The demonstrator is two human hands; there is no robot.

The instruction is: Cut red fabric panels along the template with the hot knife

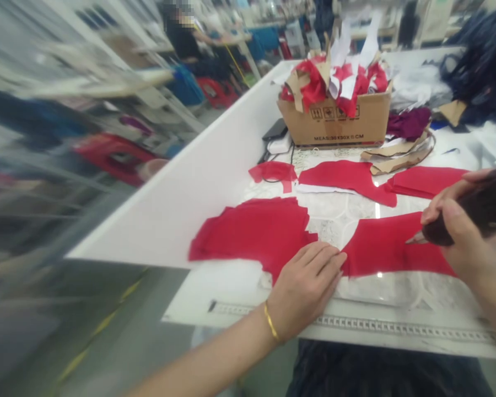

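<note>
Red fabric (pixel 248 231), left grip (pixel 306 286) open on it, right grip (pixel 458 231) closed on cutter (pixel 483 204), cardboard box (pixel 334 124) beyond

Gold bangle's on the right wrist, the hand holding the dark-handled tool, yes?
No, wrong wrist. The head view shows the gold bangle on the left wrist, whose left hand lies flat on the red fabric. The right hand does hold the dark-handled tool, but no bangle shows on that wrist.
</note>
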